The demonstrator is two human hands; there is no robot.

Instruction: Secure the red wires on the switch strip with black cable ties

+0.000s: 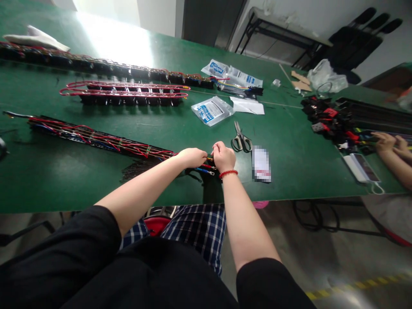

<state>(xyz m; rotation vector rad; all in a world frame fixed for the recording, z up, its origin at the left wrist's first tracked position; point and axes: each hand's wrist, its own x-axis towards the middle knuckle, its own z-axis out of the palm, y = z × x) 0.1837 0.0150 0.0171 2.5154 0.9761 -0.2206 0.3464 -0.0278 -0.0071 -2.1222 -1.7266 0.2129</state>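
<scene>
A long black wiring assembly (106,139) with red and blue wires lies slantwise on the table, its right end under my hands. My left hand (194,157) is closed in a pinch on a cable end (209,159) at that end. Close beside it, my right hand (224,157) is also closed, its fingers curled at the tip of the same cable end; what exactly sits inside them is hidden. Just below, a red cable with a ring terminal (210,167) and a blue cable with a ring terminal (206,171) stick out loose. Black cable ties (137,170) lie by my left forearm.
Scissors (240,139) and a blurred white card (261,164) lie right of my hands. Behind are a plastic bag (212,110), a red-wired assembly (128,92) and a longer wired strip (112,66). At right, another person's hands (386,143) are beside black connectors (325,118).
</scene>
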